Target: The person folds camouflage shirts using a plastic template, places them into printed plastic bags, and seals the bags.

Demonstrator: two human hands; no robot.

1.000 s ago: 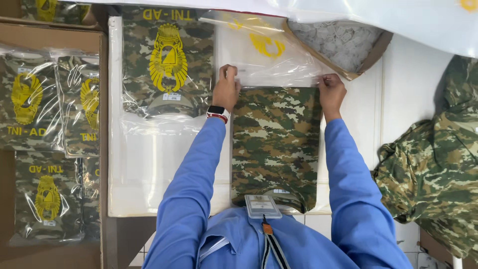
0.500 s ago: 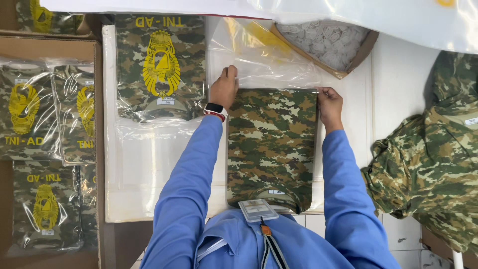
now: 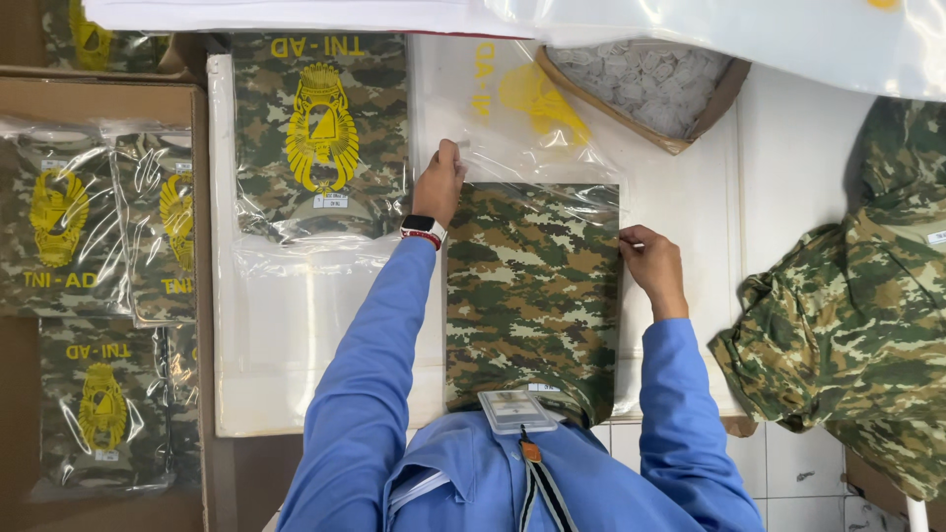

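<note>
Hands grip a clear plastic bag [image 3: 532, 138] over a folded camouflage shirt [image 3: 532, 296]. Left hand [image 3: 439, 182] pinches the bag's upper part; right hand [image 3: 652, 266] pinches its right edge.

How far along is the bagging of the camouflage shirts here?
Done: several bagged shirts lie in the box at left, and another sits on the table. In hand: the folded shirt lies partway into the clear bag; the left hand pinches the bag's top layer, and the right hand is at the shirt's right edge. Left: a loose pile at right is unfolded.
</note>
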